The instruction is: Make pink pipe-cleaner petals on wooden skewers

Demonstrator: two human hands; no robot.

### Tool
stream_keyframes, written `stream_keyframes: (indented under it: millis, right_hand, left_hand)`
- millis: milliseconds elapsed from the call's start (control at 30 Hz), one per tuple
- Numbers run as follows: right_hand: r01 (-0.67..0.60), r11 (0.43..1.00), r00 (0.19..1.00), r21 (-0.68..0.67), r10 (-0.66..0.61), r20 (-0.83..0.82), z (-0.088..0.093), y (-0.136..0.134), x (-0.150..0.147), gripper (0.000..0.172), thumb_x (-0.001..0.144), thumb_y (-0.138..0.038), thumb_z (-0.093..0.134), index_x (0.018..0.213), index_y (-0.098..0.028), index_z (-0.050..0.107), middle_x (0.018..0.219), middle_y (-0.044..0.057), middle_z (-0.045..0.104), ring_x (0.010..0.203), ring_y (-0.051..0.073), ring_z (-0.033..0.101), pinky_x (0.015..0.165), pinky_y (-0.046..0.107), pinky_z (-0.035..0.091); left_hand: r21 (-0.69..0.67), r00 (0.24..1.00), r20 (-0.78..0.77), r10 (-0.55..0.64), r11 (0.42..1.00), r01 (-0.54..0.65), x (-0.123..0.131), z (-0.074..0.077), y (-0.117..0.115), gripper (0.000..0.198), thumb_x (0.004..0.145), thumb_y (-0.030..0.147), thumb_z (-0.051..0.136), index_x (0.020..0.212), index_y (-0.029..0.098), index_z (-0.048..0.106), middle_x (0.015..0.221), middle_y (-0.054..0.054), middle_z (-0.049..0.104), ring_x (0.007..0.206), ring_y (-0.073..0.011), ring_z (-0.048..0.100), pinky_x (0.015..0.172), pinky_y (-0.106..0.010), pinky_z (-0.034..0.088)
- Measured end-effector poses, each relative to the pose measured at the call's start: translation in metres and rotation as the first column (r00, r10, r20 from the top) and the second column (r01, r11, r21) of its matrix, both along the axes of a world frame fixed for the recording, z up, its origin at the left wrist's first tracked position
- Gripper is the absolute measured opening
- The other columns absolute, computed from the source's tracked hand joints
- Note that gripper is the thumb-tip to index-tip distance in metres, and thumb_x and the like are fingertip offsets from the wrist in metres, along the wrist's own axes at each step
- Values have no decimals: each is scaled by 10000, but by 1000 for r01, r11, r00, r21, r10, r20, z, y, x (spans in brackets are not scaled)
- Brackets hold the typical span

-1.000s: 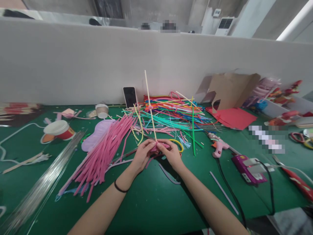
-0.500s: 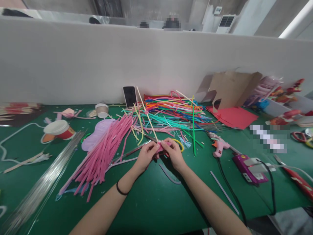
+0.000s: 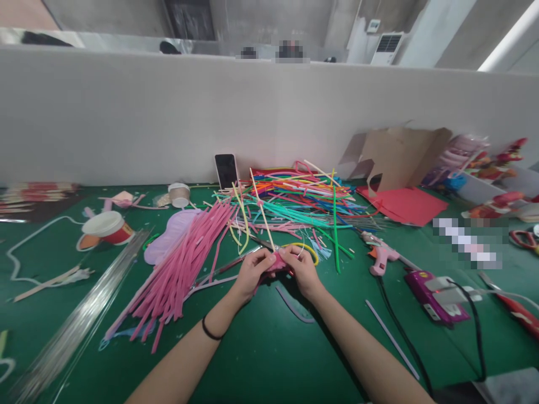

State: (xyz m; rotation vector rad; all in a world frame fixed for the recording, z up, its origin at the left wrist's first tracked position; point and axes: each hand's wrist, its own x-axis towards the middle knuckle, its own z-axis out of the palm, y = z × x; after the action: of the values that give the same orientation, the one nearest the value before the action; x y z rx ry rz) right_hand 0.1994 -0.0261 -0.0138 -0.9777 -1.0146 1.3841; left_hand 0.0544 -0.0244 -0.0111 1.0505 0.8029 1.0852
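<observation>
My left hand [image 3: 254, 273] and my right hand [image 3: 301, 269] meet at the middle of the bench, fingers pinched on a small pink piece, apparently pipe cleaner [image 3: 275, 261]. A thin pale stick [image 3: 266, 221] rises from it, leaning left, with a small pink knot partway up. Much of the pink piece is hidden by my fingers. Just behind my hands lie scissors with dark blades [image 3: 261, 242]. A loose mauve pipe cleaner [image 3: 293, 307] rests on the bench below them. To the left spreads a bundle of pink pipe cleaners [image 3: 185, 269].
Behind lies a heap of multicoloured pipe cleaners [image 3: 303, 196], with a phone [image 3: 226, 170] propped against the partition. A pink glue gun [image 3: 382, 255] and a purple power strip [image 3: 438, 297] sit right. Paper cups [image 3: 107, 227], thin wires [image 3: 90, 303] and a lilac pad [image 3: 168, 238] are left.
The pale stick stands a little more upright, its top shifted right and lower in view. Both hands stay together on the pink piece. The whole view has shifted slightly.
</observation>
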Motion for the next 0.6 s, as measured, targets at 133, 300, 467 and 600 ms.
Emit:
stream_keyframes:
  millis: [133, 300, 467, 600]
  right_hand:
    - [15, 1000, 1000, -11, -15, -6, 0, 1, 0, 365, 717, -472, 729, 610, -183, 534, 543, -57, 427, 498, 84, 325, 497, 236, 237]
    - [18, 999, 999, -30, -19, -41, -3, 2, 0, 362, 709, -467, 741, 619, -179, 541, 562, -53, 449, 504, 83, 345, 501, 232, 250]
    - [10, 999, 996, -44, -14, -88, -5, 2, 0, 365, 714, -450, 744, 613, -178, 523, 556, -60, 424, 496, 76, 327, 494, 227, 237]
    - [27, 999, 999, -34, -28, -32, -3, 1, 1, 379, 719, -481, 728, 611, -186, 516, 526, -68, 395, 475, 77, 298, 477, 231, 229]
  left_hand:
    - [6, 1000, -8, 2, 1000, -1, 0, 1, 0, 316, 748, 391, 717, 613, 154, 557, 558, 37, 512, 502, -93, 488, 511, -212, 383]
    - [6, 1000, -5, 9, 1000, -9, 0, 3, 0, 307, 741, 392, 721, 618, 154, 572, 570, 34, 514, 514, -97, 477, 512, -214, 391]
    - [22, 999, -17, 32, 999, -32, 2, 7, -2, 302, 747, 382, 717, 610, 154, 573, 561, 31, 512, 518, -99, 473, 508, -210, 387]
    - [35, 997, -55, 56, 998, -55, 1, 10, -3, 319, 748, 405, 710, 598, 162, 568, 552, 31, 513, 519, -106, 473, 514, -218, 387]
